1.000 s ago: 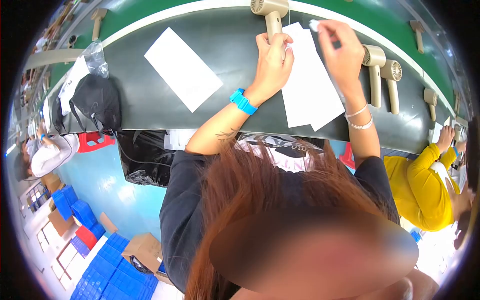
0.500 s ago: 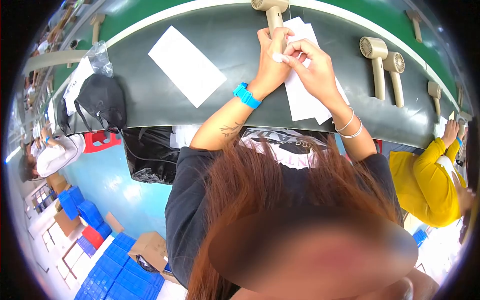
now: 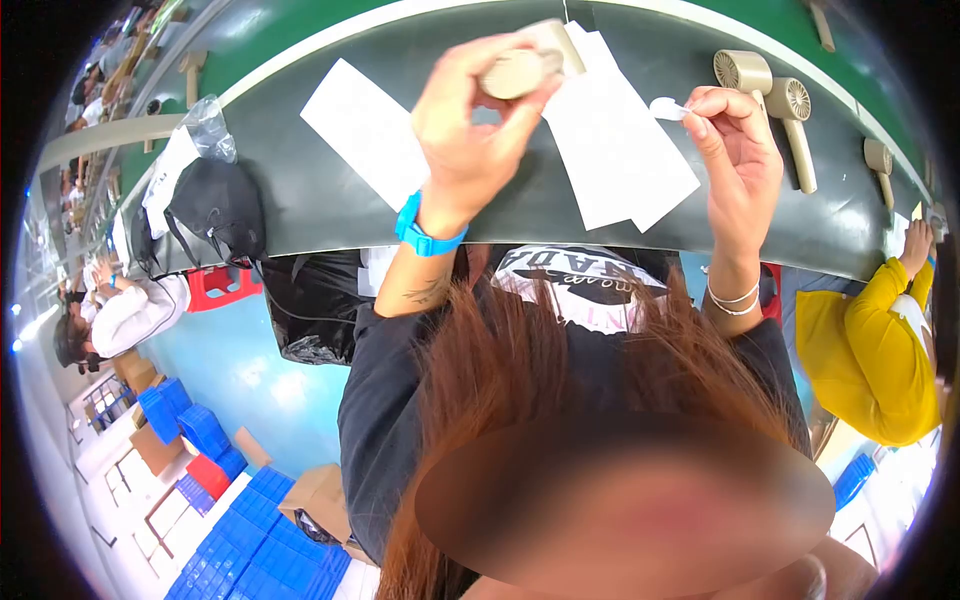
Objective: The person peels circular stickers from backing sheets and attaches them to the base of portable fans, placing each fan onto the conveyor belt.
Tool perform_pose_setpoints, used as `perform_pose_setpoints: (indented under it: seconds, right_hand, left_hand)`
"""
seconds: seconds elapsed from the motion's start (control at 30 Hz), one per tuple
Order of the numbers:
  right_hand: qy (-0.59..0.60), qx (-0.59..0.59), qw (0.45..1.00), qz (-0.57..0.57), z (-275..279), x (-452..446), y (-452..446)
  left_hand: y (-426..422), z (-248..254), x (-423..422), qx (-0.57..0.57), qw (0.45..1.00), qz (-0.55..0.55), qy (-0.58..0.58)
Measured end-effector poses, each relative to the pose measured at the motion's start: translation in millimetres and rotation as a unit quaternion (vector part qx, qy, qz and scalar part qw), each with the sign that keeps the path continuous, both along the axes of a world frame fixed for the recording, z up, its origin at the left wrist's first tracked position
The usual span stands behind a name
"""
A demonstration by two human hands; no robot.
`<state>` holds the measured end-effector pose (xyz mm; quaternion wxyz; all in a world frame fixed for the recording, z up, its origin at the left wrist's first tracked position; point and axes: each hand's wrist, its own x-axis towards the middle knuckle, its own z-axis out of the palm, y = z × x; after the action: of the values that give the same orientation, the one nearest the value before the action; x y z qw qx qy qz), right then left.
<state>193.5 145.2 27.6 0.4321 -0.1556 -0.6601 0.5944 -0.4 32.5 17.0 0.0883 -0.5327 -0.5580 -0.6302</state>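
Observation:
My left hand (image 3: 470, 130), with a blue band on the wrist, grips a beige handheld fan (image 3: 515, 72) above the dark table; the fan's round end faces the camera and its head is partly hidden. Between the thumb and fingertips of my right hand (image 3: 738, 140) is a small white piece (image 3: 668, 108), too small to identify. Overlapping white sheets (image 3: 620, 150) lie between my hands. Another white sheet (image 3: 365, 130) lies to the left, partly behind my left hand. Two beige fans, one of them (image 3: 797, 130) with its handle in plain view, rest right of my right hand.
A black bag (image 3: 215, 205) and clear plastic sit at the table's left end. Another fan (image 3: 880, 165) lies farther right, near a co-worker in a yellow top (image 3: 880, 350). A second co-worker in white (image 3: 140, 315) is at far left. Blue crates (image 3: 255, 540) stand on the floor.
My hands have moved apart. My left hand has raised and turned the fan, moving left and nearer the camera. My right hand has moved right with the white piece.

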Motion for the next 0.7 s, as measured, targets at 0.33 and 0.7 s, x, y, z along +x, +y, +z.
perform_pose_setpoints:
  seconds: [0.33,0.7]
  right_hand:
    - [-0.026,-0.008,0.999,0.046,10,1,-24]
    - [-0.068,-0.033,0.997,0.032,19,5,-26]
  left_hand:
    - [-2,-15,36,-0.126,0.973,-0.148,-0.121]
    - [-3,-9,39,-0.143,0.897,-0.312,-0.278]
